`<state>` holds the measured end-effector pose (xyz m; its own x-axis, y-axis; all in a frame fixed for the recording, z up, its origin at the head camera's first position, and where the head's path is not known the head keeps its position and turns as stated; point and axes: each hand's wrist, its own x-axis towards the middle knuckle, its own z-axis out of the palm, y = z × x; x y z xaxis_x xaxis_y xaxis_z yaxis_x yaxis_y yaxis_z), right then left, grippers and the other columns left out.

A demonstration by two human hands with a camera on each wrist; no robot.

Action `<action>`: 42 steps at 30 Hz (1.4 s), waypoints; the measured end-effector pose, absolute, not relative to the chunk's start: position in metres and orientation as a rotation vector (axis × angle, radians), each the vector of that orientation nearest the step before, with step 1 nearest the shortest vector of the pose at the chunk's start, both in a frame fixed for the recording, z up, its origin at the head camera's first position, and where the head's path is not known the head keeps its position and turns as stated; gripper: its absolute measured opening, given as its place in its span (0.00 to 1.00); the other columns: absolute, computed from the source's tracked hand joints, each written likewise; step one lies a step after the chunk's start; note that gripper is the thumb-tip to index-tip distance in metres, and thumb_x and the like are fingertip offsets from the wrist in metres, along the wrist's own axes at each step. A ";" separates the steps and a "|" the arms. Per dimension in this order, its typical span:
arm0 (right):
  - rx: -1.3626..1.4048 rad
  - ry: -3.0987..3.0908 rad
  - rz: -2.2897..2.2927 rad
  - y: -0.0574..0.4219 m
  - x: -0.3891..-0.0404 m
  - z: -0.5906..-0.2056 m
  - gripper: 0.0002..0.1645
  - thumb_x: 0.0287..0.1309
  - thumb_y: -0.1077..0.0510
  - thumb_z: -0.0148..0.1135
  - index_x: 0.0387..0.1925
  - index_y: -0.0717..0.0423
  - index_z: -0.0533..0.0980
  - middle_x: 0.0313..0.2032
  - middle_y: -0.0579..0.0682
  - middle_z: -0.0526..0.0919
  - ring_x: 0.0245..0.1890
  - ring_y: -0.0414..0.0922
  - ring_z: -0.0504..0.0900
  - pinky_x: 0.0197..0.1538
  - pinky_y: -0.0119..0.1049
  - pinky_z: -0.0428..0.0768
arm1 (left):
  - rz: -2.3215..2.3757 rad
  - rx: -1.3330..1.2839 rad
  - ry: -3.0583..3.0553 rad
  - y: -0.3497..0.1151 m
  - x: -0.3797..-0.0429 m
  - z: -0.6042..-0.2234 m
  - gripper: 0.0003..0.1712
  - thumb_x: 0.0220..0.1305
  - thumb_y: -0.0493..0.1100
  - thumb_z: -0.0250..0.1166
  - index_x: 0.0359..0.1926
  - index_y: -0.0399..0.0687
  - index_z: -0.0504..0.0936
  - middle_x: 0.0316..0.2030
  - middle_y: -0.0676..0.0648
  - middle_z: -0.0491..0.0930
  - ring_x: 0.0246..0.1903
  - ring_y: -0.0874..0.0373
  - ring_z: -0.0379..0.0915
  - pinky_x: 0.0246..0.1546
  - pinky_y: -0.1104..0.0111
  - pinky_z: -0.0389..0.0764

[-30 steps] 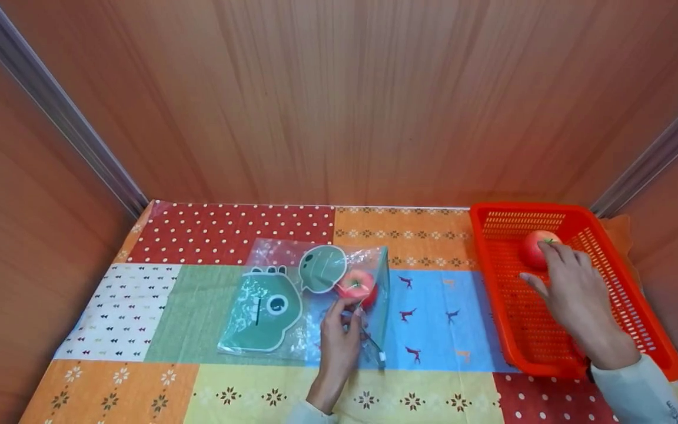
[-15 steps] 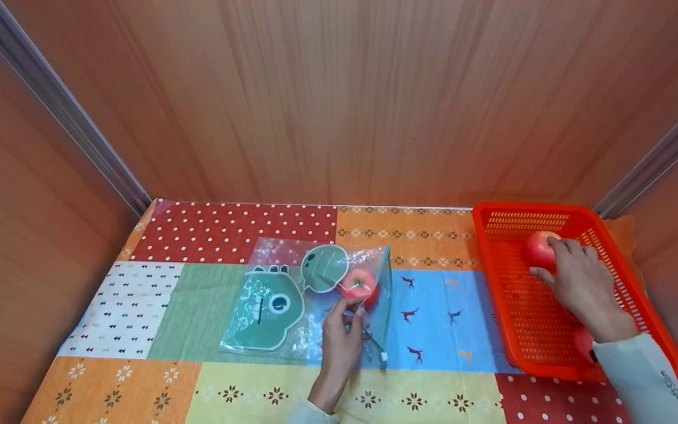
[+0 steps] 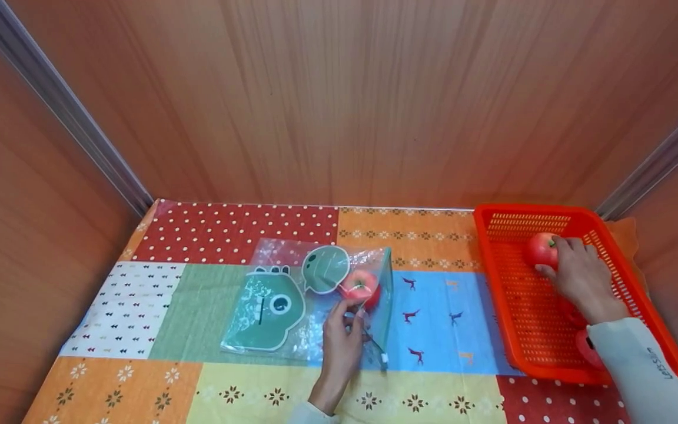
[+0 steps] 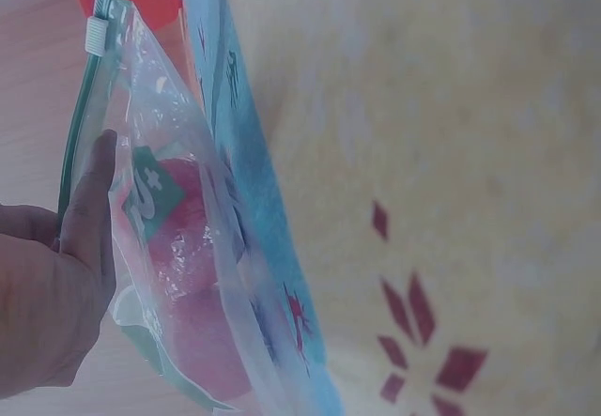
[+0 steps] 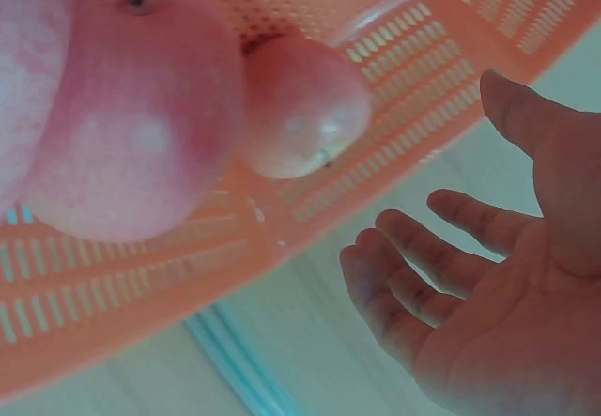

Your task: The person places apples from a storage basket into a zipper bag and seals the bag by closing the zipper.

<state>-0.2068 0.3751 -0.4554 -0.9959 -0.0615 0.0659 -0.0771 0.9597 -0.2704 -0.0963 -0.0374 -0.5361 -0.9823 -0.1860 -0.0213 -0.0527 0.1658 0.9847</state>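
My left hand pinches the open edge of a clear slider zip bag printed with a green dinosaur. Red apples show through its plastic in the left wrist view; from above, one apple is visible there. On the right, my right hand hovers inside an orange plastic basket, its fingertips beside the far apple. The right wrist view shows loosely curved fingers with nothing between them. More apples lie in the basket, partly hidden by my right wrist from above.
A patchwork cloth covers the table. Wood-grain panels rise at the back and both sides. The bag's white slider sits at the near end of its green zip strip.
My right hand has drawn slightly right from the far apple, and its forearm has shifted, uncovering apples near the basket's front. The left hand keeps its pinch on the bag.
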 end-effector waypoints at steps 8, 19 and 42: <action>0.077 -3.107 0.474 0.388 -0.218 -0.465 0.53 0.58 0.53 0.78 0.75 0.71 0.59 0.65 0.77 0.64 0.58 0.76 0.63 0.60 0.81 0.70 | -1.975 0.225 -2.305 -0.037 -0.095 -0.538 0.14 0.76 0.32 0.62 0.59 0.44 0.81 0.46 0.45 0.77 0.37 0.55 0.78 0.36 0.69 0.88; 0.083 -3.143 0.471 0.394 -0.228 -0.480 0.53 0.61 0.54 0.75 0.77 0.68 0.57 0.66 0.78 0.62 0.58 0.77 0.62 0.63 0.83 0.65 | -1.976 0.209 -2.316 -0.038 -0.096 -0.538 0.14 0.76 0.32 0.61 0.58 0.43 0.81 0.46 0.45 0.77 0.37 0.55 0.79 0.36 0.69 0.88; 0.010 -3.204 0.531 0.395 -0.251 -0.494 0.49 0.68 0.58 0.69 0.79 0.66 0.52 0.65 0.81 0.60 0.61 0.80 0.57 0.66 0.82 0.61 | -1.954 0.220 -2.330 -0.037 -0.099 -0.541 0.13 0.75 0.31 0.62 0.56 0.44 0.81 0.46 0.45 0.78 0.34 0.57 0.78 0.33 0.70 0.88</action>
